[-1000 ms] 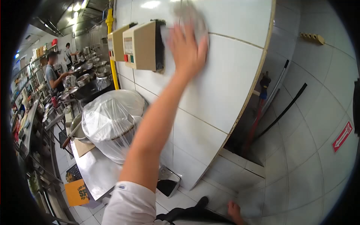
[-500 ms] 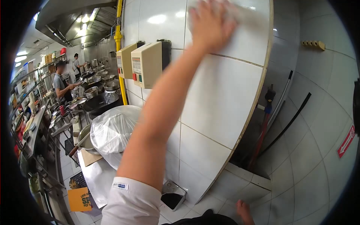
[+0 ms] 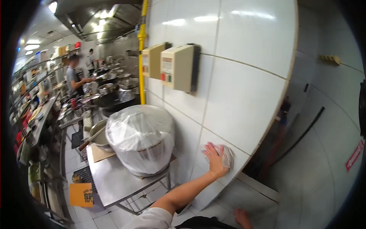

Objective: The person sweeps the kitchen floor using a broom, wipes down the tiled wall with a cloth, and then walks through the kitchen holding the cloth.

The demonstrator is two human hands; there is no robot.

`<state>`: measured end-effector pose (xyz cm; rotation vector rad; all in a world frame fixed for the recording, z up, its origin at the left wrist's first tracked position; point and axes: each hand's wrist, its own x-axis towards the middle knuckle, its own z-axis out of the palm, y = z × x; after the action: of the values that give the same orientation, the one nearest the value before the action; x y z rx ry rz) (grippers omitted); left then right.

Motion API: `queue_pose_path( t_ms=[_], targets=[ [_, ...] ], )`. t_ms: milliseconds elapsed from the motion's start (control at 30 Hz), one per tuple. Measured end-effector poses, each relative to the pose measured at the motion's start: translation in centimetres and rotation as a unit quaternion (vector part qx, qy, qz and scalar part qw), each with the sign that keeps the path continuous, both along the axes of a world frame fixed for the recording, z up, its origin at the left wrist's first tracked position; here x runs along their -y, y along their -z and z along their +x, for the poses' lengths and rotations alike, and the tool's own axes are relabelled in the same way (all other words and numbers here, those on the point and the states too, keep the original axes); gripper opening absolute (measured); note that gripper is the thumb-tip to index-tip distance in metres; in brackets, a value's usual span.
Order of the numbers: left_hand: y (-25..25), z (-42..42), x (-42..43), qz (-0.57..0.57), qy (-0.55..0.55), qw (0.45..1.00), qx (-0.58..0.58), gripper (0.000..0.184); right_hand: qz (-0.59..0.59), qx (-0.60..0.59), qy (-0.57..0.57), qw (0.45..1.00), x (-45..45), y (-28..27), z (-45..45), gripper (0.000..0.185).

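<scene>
From far off, I have my left hand [image 3: 215,163] flat against the white wall [image 3: 244,99], its fingers a bit spread over a cloth [image 3: 229,155]. The cloth is low on the wall, near its right edge. My right hand [image 3: 241,216] is down low, and I cannot tell how its fingers are. Two tan boxes [image 3: 176,68] stick out near the wall's left edge. A big plastic-covered thing [image 3: 139,128] sits on the metal table [image 3: 108,183], at the edge by the wall.

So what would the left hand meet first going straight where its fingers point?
Sliding up the tiled wall, the left hand probably meets the nearer beige box; depth is hard to judge.
</scene>
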<state>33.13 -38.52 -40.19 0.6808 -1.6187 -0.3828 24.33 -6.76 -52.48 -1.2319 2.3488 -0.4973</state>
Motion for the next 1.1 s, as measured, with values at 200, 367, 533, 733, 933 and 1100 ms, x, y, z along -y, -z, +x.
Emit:
queue_pose_path(
  t_ms=[200,367,533,733,933,1100],
  targets=[
    [-26.8,1.9,2.1,-0.36,-0.037,0.924,0.123,0.054,0.028,0.061,0.047,0.997,-0.6,3.4,-3.3,0.05],
    [-49.6,1.8,8.8,-0.349,-0.238,0.906,-0.014,0.05,0.03,0.117,0.152,0.981,-1.2,-0.1,-3.8,0.051],
    [-41.1,-0.4,2.3,-0.498,-0.126,0.855,0.067,0.052,-0.067,0.073,0.089,0.991,-2.2,0.2,-4.5,0.048],
    [-14.7,0.6,-2.0,-0.426,0.034,0.879,0.211,0.069,-0.028,0.034,0.05,0.998,-3.6,-2.9,0.4,0.048],
    [-38.5,0.0,-0.1,-0.479,-0.027,0.875,0.065,0.055,0.035,0.083,0.028,0.996,-5.4,-0.1,-0.5,0.052],
    [-37.7,1.8,7.4,-0.325,-0.118,0.936,-0.067,0.052,-0.002,0.075,0.037,0.996,-6.0,-0.6,-0.3,0.047]
  ],
)
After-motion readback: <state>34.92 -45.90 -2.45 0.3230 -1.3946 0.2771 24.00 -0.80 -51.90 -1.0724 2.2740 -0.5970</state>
